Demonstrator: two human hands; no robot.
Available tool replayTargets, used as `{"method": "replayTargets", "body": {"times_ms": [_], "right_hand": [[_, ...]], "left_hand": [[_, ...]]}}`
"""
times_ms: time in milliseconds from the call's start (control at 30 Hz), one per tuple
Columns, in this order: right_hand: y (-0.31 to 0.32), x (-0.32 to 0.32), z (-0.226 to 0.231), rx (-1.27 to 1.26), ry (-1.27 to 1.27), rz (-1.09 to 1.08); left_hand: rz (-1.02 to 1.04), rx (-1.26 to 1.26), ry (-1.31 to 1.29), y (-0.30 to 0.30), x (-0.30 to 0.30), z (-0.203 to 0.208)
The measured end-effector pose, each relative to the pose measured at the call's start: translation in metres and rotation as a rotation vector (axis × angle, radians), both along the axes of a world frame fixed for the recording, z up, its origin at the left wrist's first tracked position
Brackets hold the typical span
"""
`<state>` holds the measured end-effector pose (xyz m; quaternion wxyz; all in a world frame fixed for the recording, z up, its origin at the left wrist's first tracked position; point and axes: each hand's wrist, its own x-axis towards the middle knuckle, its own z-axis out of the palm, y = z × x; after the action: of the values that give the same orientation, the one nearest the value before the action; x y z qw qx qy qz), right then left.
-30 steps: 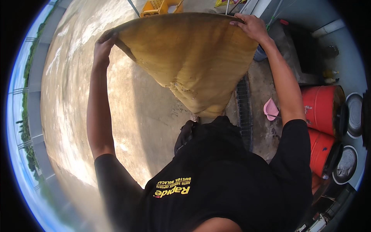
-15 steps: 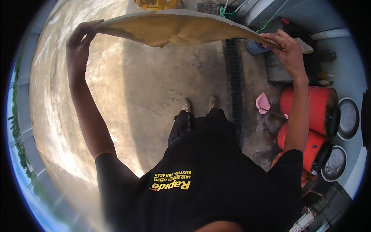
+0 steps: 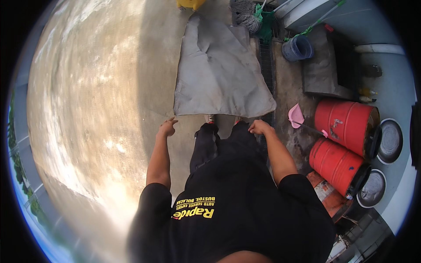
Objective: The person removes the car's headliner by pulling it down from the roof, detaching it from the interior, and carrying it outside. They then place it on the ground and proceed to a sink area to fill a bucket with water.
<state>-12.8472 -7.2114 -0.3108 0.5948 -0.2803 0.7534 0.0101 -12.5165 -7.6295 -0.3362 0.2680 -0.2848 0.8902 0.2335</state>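
A large grey sheet [image 3: 219,65], creased and roughly rectangular, is spread out in front of me. Its near edge covers the toes of my shoes. Close to the sheet's near left corner is my left hand [image 3: 167,127], its fingers apart and nothing visible in them. My right hand [image 3: 260,127] hovers just short of the near edge, toward the right side. Its fingers are loosely bent, and a small gap shows between them and the sheet.
Right of the sheet runs a dark floor grate [image 3: 265,65]. Beyond it are a blue bucket [image 3: 298,47], a pink dustpan [image 3: 296,115] and red drums [image 3: 346,125]. A mop head [image 3: 246,15] and a yellow object [image 3: 190,4] lie at the far end.
The sheet has swung down from its raised, stretched position, its grey face now showing instead of the brown underside. Both hands have dropped toward my body and come off its edge.
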Motion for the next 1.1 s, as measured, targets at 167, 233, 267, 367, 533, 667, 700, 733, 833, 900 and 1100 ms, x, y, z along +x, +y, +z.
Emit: {"method": "replayTargets", "body": {"times_ms": [167, 233, 267, 367, 533, 667, 700, 733, 833, 900, 1100], "right_hand": [[-0.012, 0.051, 0.015, -0.108, 0.258, -0.354], [-0.003, 0.052, 0.019, -0.161, 0.264, -0.5], [0.005, 0.05, 0.02, -0.107, 0.282, -0.523], [0.044, 0.043, 0.005, -0.113, 0.377, -0.559], [0.121, 0.034, -0.028, -0.184, 0.363, -0.732], [0.208, 0.057, -0.057, -0.292, 0.422, -0.809], [0.234, 0.069, -0.061, -0.293, 0.393, -0.887], [0.259, 0.083, -0.064, -0.293, 0.366, -0.968], [0.339, 0.142, -0.06, -0.185, 0.281, -1.16], [0.393, 0.181, -0.047, -0.135, 0.204, -1.354], [0.526, 0.312, -0.045, 0.116, 0.291, -1.922]], "left_hand": [[0.474, 0.767, -0.194, 0.052, 0.044, -0.058], [0.659, 0.812, 0.156, 0.084, 0.057, -0.045], [0.748, 0.824, 0.337, 0.097, 0.061, -0.033], [0.711, 0.688, 0.204, 0.115, 0.09, -0.028], [0.808, 0.536, 0.11, 0.131, 0.123, -0.005], [0.796, 0.456, 0.193, 0.16, 0.127, 0.018], [0.759, 0.454, 0.201, 0.167, 0.125, 0.021], [0.717, 0.452, 0.208, 0.176, 0.125, 0.027], [0.616, 0.431, 0.118, 0.203, 0.103, 0.036], [0.526, 0.436, 0.035, 0.218, 0.079, 0.032], [0.36, 0.614, 0.024, 0.241, 0.021, -0.037]]}}
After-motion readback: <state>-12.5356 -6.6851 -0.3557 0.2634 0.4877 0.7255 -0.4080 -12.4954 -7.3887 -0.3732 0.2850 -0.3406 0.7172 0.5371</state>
